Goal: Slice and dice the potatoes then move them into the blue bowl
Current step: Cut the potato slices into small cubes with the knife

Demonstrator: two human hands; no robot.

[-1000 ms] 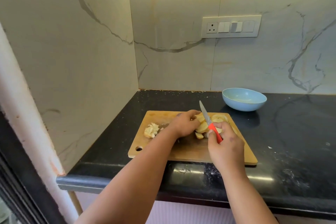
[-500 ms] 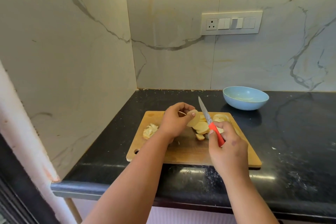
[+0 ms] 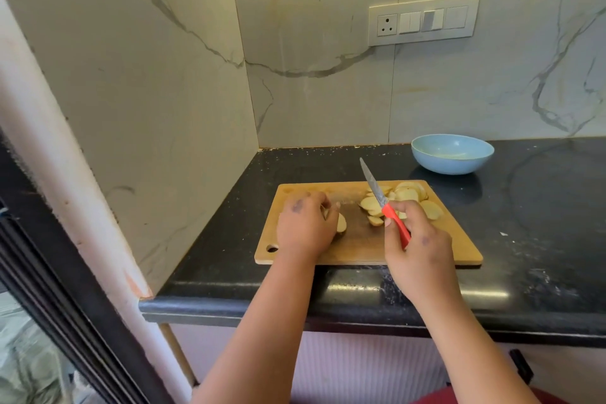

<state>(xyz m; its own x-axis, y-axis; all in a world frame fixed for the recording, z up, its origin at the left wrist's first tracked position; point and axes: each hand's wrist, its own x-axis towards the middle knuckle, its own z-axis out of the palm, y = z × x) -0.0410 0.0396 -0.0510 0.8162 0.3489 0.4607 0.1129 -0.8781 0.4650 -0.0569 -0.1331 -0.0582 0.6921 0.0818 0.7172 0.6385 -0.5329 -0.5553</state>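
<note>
A wooden cutting board (image 3: 357, 246) lies on the black counter. Pale potato slices (image 3: 408, 195) are piled at its far right. My left hand (image 3: 305, 226) is curled over a potato slice (image 3: 341, 223) on the board's left part; the earlier diced pile is hidden beneath it. My right hand (image 3: 419, 246) grips the red handle of a knife (image 3: 380, 197), its blade raised and pointing away over the slices. The blue bowl (image 3: 452, 154) stands behind the board to the right, near the wall.
The black counter (image 3: 541, 239) runs on to the right of the board. Marble walls close it in at the left and back, with a switch plate (image 3: 423, 20) above. The counter's front edge lies just below the board.
My left hand has carried a potato slice from the right pile over to the board's left part and set it down. The knife hand has hardly moved.
</note>
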